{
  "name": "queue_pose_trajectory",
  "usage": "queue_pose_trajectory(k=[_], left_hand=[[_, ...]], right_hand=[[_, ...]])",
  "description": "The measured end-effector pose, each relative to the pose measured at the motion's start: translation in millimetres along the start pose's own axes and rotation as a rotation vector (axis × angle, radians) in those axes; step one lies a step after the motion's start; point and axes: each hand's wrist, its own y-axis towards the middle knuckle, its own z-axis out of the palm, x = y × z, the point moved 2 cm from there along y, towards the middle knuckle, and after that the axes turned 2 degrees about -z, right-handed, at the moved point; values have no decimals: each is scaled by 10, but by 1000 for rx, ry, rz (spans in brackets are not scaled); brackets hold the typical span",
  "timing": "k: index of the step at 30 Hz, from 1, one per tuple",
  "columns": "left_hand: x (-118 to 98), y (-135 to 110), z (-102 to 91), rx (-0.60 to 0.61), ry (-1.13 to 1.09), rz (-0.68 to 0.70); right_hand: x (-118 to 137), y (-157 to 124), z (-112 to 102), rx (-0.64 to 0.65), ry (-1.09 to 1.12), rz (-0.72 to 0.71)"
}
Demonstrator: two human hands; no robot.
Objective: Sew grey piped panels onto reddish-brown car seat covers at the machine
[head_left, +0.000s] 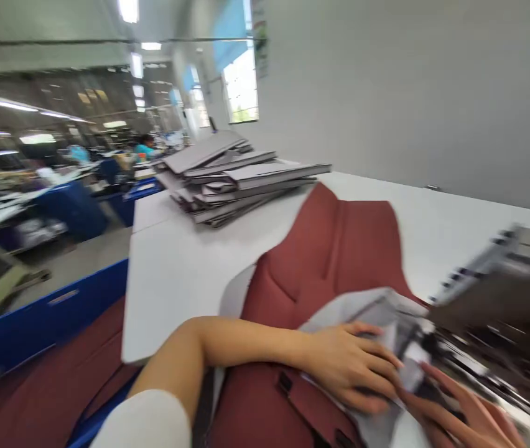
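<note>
A dark red sewn fabric piece (293, 280) with a grey lining (339, 311) lies across the white table, reaching up to the sewing machine (489, 348) at right. My left hand (353, 367) lies on the grey lining near the machine, its fingers spread. Close to it is my right hand (461, 404), at the lower right, with its fingers stretched out and slightly apart. Between the fingertips of both hands sits a small white piece (412, 367); whether either hand pinches it is blurred. A strap with a black buckle (285, 382) shows on the red fabric beneath my left forearm.
Grey flat panels (246, 174) are stacked on the white table (167, 286) toward the back. A blue bin (92, 286) holding more dark red fabric (60, 373) stands at left. Behind the table is a grey wall (409, 93). People sit at distant workstations.
</note>
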Motion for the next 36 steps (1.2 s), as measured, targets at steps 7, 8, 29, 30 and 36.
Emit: queue_pose_trajectory(k=[7, 8, 29, 30, 36], left_hand=[[233, 83, 206, -202, -298, 28], [253, 118, 214, -203, -307, 29], [743, 764, 358, -231, -332, 71], [769, 800, 367, -236, -332, 72], [933, 970, 436, -295, -327, 107]], right_hand=[[81, 38, -346, 155, -105, 319], [72, 74, -343, 170, -86, 347], [57, 123, -292, 156, -190, 433], [61, 131, -292, 155, -207, 433], [64, 145, -297, 151, -244, 388]])
